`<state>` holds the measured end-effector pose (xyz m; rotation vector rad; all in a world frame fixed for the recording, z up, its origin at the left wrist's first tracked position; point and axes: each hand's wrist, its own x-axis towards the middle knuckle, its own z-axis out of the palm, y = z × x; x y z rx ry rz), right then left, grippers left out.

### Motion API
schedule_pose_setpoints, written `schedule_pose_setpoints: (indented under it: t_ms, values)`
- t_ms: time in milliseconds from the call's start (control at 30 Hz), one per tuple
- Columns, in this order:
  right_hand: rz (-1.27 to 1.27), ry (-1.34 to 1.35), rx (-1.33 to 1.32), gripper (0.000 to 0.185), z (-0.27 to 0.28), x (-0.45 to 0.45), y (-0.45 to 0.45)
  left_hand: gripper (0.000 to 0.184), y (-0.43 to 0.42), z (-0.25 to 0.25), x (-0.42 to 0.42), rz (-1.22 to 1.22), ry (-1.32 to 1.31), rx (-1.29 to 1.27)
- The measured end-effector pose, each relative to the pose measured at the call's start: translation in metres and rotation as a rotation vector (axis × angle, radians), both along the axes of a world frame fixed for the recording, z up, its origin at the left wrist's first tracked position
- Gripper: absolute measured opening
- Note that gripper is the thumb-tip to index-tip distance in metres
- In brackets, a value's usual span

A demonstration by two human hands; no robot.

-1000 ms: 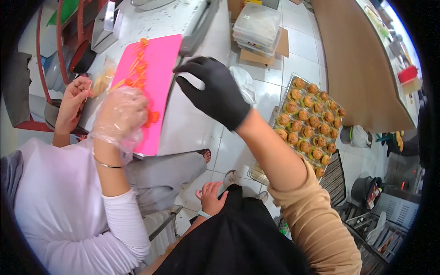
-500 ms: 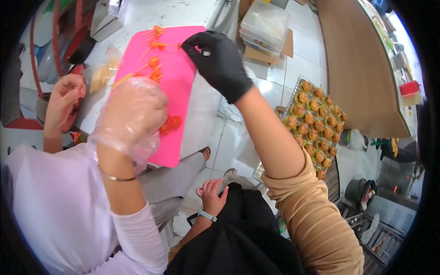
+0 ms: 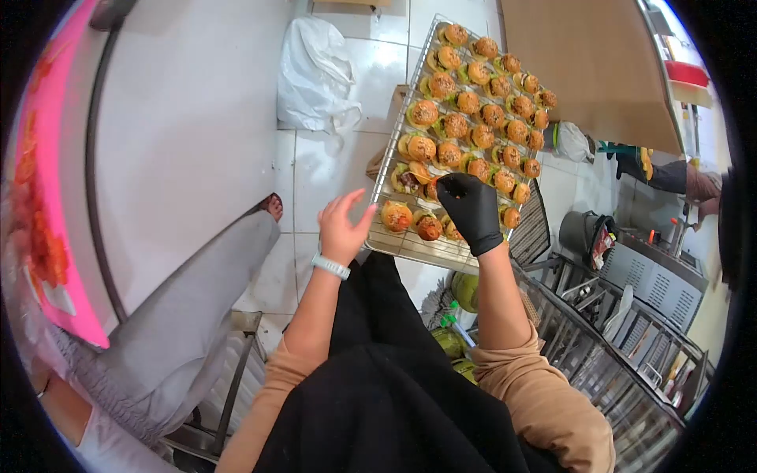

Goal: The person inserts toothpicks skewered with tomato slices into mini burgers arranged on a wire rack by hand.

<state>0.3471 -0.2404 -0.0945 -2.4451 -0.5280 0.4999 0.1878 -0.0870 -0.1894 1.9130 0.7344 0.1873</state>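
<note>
My right hand (image 3: 471, 211), in a black glove, is over the near rows of mini burgers (image 3: 449, 153) on a wire rack tray (image 3: 392, 150). Its fingers are pinched, and a red-orange bit of a tomato skewer (image 3: 431, 189) shows at the fingertips; the thin stick is mostly hidden. Just left of those fingertips, one burger (image 3: 408, 180) appears with its filling exposed and its bun tilted. My bare left hand (image 3: 344, 227), with a pale watch strap at the wrist, is beside the tray's near left corner, fingers apart and holding nothing.
At the far left, a pink cutting board (image 3: 75, 292) carries blurred red tomato pieces (image 3: 47, 244) on a white table (image 3: 189, 118). A seated person's grey trouser leg (image 3: 197, 315) is beside it. A white plastic bag (image 3: 314, 75) lies on the floor. A metal rack (image 3: 583, 339) stands right.
My view has swung right from the pink board to the burger tray. My right hand has moved from the skewered tomatoes to the burgers, and my left hand has risen beside the tray.
</note>
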Motion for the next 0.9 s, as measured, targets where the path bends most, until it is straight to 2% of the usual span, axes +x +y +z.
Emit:
schedule_pose_setpoints:
  t_ms: [167, 400, 667, 900]
  values:
    - [-0.072, -0.091, -0.025, 0.015, -0.018, 0.005, -0.02, 0.041, -0.029, -0.011, 0.058, -0.201, -0.08, 0.21]
    - [-0.231, -0.027, 0.019, 0.014, -0.026, 0.015, -0.042, 0.051, -0.064, -0.03, 0.097, -0.166, 0.064, 0.347]
    - [-0.248, -0.02, 0.067, 0.013, -0.029, 0.014, -0.065, 0.047, -0.07, -0.034, 0.106, -0.136, 0.087, 0.352]
    - [-0.242, -0.001, 0.086, 0.013, -0.032, 0.01, -0.063, 0.045, -0.06, -0.034, 0.097, -0.14, 0.0, 0.281]
